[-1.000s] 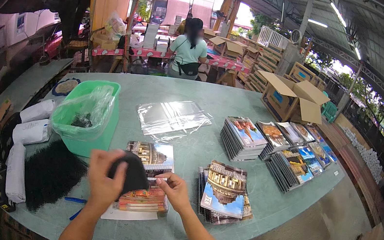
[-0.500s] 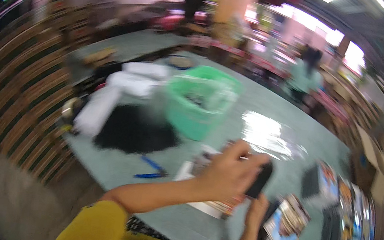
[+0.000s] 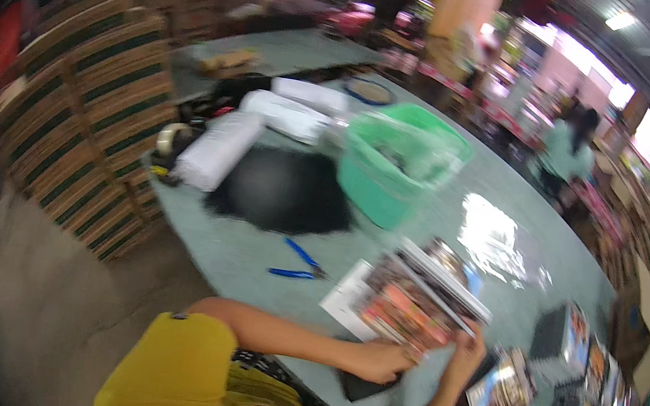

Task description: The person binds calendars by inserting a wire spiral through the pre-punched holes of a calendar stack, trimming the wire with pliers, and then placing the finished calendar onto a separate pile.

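From my remote seat, the left hand (image 3: 379, 360) had dropped its dark wad and both grips pinched the printed packet (image 3: 419, 303), right hand (image 3: 468, 352) at its corner, above the tabletop (image 3: 251, 255), the green basket (image 3: 396, 167) beyond.

Open-sided packing warehouse or workshop.
Stacks of flattened cardboard cartons (image 3: 88, 112) are lining the left side, a long grey-green worktable (image 3: 252, 251) is carrying piles of colourful magazines (image 3: 566, 378), white wrapped bundles (image 3: 220, 151), a green plastic basket (image 3: 392, 167) and blue pliers (image 3: 296, 261); open cardboard boxes (image 3: 647, 331) are standing at the right, another person (image 3: 569, 150) is working farther back, strip lights (image 3: 621, 20) are glowing overhead.
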The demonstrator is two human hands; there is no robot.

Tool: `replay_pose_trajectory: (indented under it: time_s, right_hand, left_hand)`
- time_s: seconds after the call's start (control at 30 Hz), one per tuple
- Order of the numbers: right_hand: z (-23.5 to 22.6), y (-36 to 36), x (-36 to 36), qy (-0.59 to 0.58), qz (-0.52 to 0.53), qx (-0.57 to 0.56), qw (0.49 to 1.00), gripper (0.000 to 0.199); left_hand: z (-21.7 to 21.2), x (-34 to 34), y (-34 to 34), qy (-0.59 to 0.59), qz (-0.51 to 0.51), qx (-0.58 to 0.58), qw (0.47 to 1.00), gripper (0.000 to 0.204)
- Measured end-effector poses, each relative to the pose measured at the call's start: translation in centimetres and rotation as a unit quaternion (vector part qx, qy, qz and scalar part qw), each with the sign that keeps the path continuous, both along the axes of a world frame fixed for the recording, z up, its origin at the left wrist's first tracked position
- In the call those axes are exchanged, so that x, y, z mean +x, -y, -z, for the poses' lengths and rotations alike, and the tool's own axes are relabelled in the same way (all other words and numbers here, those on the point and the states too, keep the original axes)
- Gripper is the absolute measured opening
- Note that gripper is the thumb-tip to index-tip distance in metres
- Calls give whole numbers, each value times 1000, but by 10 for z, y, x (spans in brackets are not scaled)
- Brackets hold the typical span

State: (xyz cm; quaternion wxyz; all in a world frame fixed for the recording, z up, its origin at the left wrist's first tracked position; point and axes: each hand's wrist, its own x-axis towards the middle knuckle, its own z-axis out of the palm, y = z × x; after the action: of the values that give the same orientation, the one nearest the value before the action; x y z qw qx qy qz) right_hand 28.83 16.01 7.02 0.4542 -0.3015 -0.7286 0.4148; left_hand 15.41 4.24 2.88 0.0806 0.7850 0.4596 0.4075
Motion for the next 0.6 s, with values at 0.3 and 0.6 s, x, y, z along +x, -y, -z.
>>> replay_pose_trajectory:
  time_s: [0.3, 0.6]
  right_hand:
    - [-9, 8, -12, -225, -87, -136, 961, 13]
    - [-11, 13, -5, -205, -67, -138, 967, 23]
  left_hand:
    - [-109, -35, -26, -213, -226, 136, 941, 23]
    - [-107, -37, -41, -190, -147, 60, 969, 17]
